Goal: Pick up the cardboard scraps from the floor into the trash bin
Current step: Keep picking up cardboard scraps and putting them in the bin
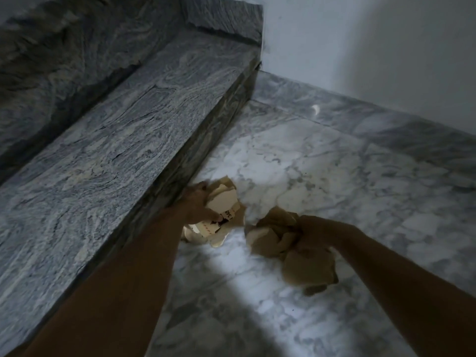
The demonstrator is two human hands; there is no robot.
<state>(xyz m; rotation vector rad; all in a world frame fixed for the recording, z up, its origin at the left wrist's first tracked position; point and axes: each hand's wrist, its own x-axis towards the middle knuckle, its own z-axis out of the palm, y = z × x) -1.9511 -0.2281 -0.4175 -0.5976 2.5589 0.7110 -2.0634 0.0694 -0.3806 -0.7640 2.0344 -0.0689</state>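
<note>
My left hand (199,202) grips a bunch of pale cardboard scraps (224,202), one with a printed label strip, close to the base of the stone step. My right hand (313,231) is closed on a bundle of brown cardboard scraps (273,235); more brown pieces (306,269) hang or lie just below that hand. Both bundles sit low over the white marble floor (296,161). Whether the lower scraps touch the floor is unclear. No trash bin is in view.
A grey veined stone step (116,155) runs along the left, with a higher step (64,60) behind it. A white wall (373,47) closes the far right corner. Marble floor stretches to the right and toward me.
</note>
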